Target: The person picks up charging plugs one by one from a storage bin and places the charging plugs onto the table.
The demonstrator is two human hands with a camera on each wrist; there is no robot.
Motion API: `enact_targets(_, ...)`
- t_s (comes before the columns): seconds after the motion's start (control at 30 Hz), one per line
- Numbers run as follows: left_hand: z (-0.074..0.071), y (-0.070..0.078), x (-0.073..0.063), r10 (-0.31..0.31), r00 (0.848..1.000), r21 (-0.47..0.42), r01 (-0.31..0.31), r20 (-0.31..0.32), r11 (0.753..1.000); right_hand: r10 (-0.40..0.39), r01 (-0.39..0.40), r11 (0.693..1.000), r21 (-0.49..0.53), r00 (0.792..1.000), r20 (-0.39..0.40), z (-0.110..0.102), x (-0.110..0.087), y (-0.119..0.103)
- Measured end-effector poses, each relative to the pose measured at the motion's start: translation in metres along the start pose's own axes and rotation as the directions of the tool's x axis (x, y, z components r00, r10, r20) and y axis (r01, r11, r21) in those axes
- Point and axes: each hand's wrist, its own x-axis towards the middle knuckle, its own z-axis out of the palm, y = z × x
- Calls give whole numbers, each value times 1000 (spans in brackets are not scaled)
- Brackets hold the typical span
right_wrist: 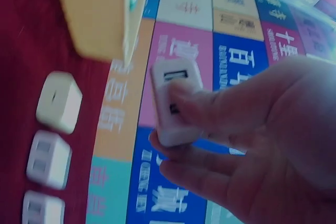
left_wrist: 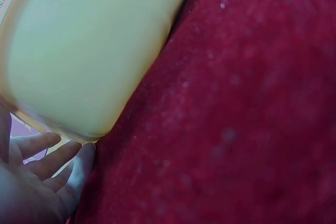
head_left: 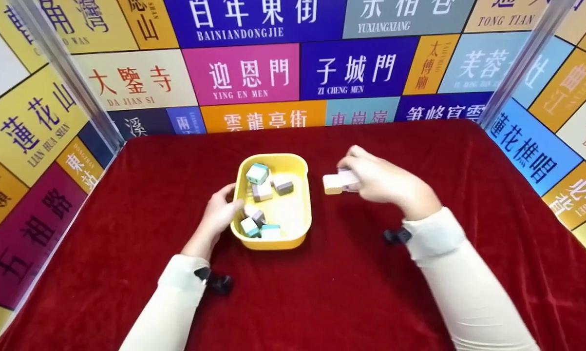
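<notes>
Right grip (head_left: 383, 178) pinches a white tile (right_wrist: 165, 121) between thumb and fingers, right of the yellow bin (head_left: 290, 209). Left grip (head_left: 220, 210) apparently clasps the bin's left rim.

Booth-like place; printed walls (head_left: 246, 73), red cloth (head_left: 293, 297)

The tub (head_left: 273, 245) is yellow, the cloth (head_left: 322, 302) red, one block (right_wrist: 176, 129) white (with black markings).

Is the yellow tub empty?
No, several small blocks lie inside the yellow tub in the head view.
</notes>
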Motion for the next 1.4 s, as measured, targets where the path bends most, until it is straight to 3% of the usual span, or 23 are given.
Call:
enact_targets(0.33,1,1,-1,7,1000,12,-6,-16,1000,25,-23,999,29,999,-42,2,-28,39)
enact_targets(0.57,1,2,0,13,1000,14,-12,-21,1000,59,-55,997,54,996,-66,5,-38,52)
enact_targets(0.97,0,0,0,14,1000,2,-14,-18,1000,149,-145,983,110,988,-27,5,-40,69)
enact_targets(1.4,1,1,-1,9,1000,-4,-9,-18,1000,160,-156,982,105,986,-35,3,-45,95)
